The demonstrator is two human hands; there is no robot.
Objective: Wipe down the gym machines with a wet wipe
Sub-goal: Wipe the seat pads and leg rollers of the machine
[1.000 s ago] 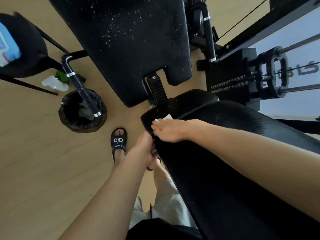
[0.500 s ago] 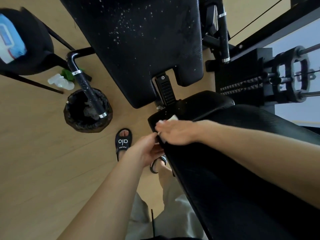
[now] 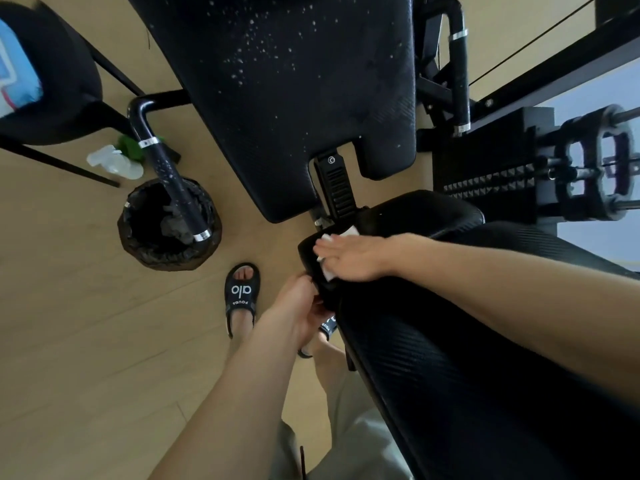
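Two hands on the black seat pad (image 3: 467, 341) near its front end. Right hand (image 3: 349, 256) lies flat, fingers straight, pressing the white wet wipe (image 3: 348, 233) onto the pad top; only two corners of the wipe show, one past the fingertips and one under the palm edge, the rest is hidden under the hand. Left hand (image 3: 298, 311) is at the pad's front edge, fingers curled around the rim; the fingertips go under the pad, so how far they wrap is hard to tell.

Back pad (image 3: 294, 81) is cut off at the top and speckled with pale droplets or dust, can't tell which. Handle bar (image 3: 166, 174) crosses over the bin (image 3: 166, 226) and hides part of its contents. A clear bottle (image 3: 114, 162) lies on the floor beside the chair (image 3: 52, 81), which is cut off at the left. Right sandal is mostly hidden behind the left hand; left sandal (image 3: 242, 296) is in full view. Weight stack (image 3: 491, 168) is at the right.

Versus 0.5 s ago: right hand sits about where it was on the pad, with more wipe showing at the palm side. Left hand has moved up against the pad edge. Camera has shifted slightly, so the bin and chair sit a bit further left and lower in frame.
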